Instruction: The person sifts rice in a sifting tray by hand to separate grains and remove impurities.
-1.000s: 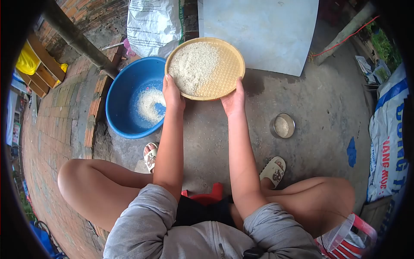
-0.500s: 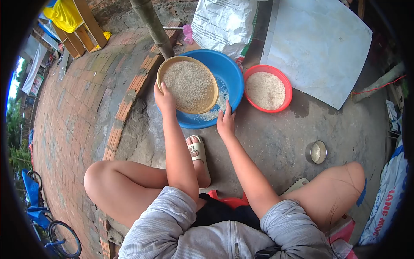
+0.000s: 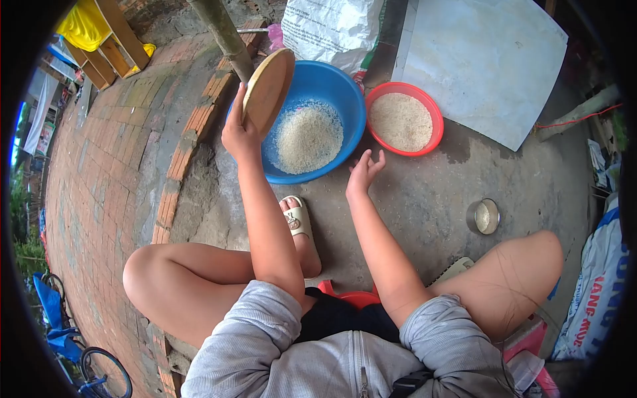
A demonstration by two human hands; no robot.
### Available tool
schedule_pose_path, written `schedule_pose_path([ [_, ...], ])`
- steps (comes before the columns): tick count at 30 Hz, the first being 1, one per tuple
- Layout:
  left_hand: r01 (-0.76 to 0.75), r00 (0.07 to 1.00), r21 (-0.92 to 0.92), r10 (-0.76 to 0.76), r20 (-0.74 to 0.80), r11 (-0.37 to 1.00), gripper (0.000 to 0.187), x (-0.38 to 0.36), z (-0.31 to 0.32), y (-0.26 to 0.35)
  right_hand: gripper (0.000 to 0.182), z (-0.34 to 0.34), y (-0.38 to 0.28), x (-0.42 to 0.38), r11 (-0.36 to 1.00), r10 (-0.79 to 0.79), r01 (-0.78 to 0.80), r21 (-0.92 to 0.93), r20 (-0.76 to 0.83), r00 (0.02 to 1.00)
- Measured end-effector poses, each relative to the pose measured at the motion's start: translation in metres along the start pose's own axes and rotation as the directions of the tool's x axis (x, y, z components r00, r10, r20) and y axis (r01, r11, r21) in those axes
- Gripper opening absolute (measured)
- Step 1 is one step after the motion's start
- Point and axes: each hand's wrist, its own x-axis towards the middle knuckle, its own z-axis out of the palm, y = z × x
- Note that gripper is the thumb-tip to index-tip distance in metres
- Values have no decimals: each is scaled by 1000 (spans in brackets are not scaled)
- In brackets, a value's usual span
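Observation:
My left hand (image 3: pixel 241 137) grips the rim of a round tan winnowing basket (image 3: pixel 270 93), tipped steeply on edge over the left side of a blue basin (image 3: pixel 353 126). A heap of pale rice grains (image 3: pixel 308 138) lies in that basin. Just off the basin's lower right edge is my right hand (image 3: pixel 363 172), its fingers apart and nothing in them. Above it stands a red basin (image 3: pixel 438 127) holding more rice (image 3: pixel 401 122).
A small metal bowl (image 3: pixel 484 216) with some grain sits on the concrete at right. Behind are a white sack (image 3: pixel 332 33) and a large pale sheet (image 3: pixel 481 66). A bamboo pole (image 3: pixel 225 40) rises beside the basket, near a brick edging (image 3: pixel 192 142).
The basket has gone from nearly level and full of rice to tipped on edge, its rice now heaped in the blue basin. My right hand has come off the basin's rim.

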Motion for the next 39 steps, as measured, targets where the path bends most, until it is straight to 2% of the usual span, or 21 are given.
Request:
schedule_pose_path([
  [1, 16, 996, 102, -25, 86, 995, 58, 0, -4, 0, 71, -7, -6, 13, 987, 153, -144, 69, -133, 979],
  [2, 8, 999, 71, -11, 48, 997, 58, -1, -5, 1, 74, -15, -11, 29, 960, 260, -229, 160, -213, 942],
  [3, 127, 990, 20, -128, 52, 992, 59, -3, -7, 3, 76, -22, -16, 49, 919, 367, -298, 259, -280, 887],
  [5, 59, 977, -316, -121, -178, 947, 55, -2, 0, 2, 79, -32, -33, 78, 895, 402, -314, 317, -270, 875],
  [6, 173, 957, -490, -264, -123, 854, 49, 0, -3, 8, 73, -40, -34, 96, 858, 461, -401, 321, -137, 877],
  [7, 117, 958, -565, -243, -154, 817, 43, 5, -3, 7, 68, -48, -34, 114, 818, 512, -485, 310, -4, 859],
  [8, 180, 953, -611, -291, -87, 771, 41, 8, -6, 5, 54, -56, -34, 128, 792, 541, -522, 316, 33, 840],
  [12, 437, 890, -651, -405, 211, 621, 32, 18, -12, -11, 34, -94, -39, 176, 804, 559, -551, 223, 32, 829],
  [13, 531, 843, -640, -428, 328, 556, 31, 20, -15, -6, 34, -99, -50, 173, 807, 555, -546, 226, 25, 831],
  [14, 536, 840, -639, -426, 336, 552, 31, 18, -15, 1, 36, -107, -60, 168, 883, 453, -445, 146, -25, 891],
  [16, 752, 648, -451, -413, 640, 481, 31, 15, -19, 24, 41, -125, -72, 165, 959, 285, -284, 23, -86, 955],
  [19, 829, 383, -239, -203, 901, 505, 32, -2, 6, 36, 38, -157, -88, 174, 974, 217, -223, -29, -132, 967],
  [21, 804, 144, -56, -102, 984, 593, 30, -24, 32, 59, 36, -176, -97, 178, 978, 198, -207, -39, -165, 966],
  [25, 460, -308, 96, 57, 950, 883, 31, -109, 99, 78, 35, -214, -111, 188, 988, 144, -152, -7, -274, 951],
  [27, 394, -444, 147, 48, 895, 907, 30, -167, 127, 76, 34, -230, -125, 188, 992, 126, -123, 31, -315, 941],
  [30, 431, -439, 186, 25, 898, 883, 29, -231, 140, 76, 35, -257, -133, 203, 982, 159, -106, 156, -378, 912],
  [33, 476, -473, 195, 63, 879, 858, 40, -254, 144, 84, 36, -281, -130, 222, 949, 207, -86, 304, -392, 896],
  [35, 157, -493, 96, -6, 870, 983, 54, -254, 143, 93, 41, -295, -124, 229, 932, 169, -6, 362, -420, 892],
  [36, 24, -450, -82, 84, 889, 996, 61, -266, 152, 81, 41, -295, -124, 220, 933, 171, -9, 360, -421, 891],
  [38, -45, -417, -137, 106, 903, 990, 55, -272, 153, 87, 49, -284, -119, 185, 966, -68, 155, 206, -377, 924],
  [39, -116, -386, -192, 134, 913, 974, 50, -273, 153, 90, 49, -284, -105, 180, 966, -64, 153, 210, -380, 923],
])
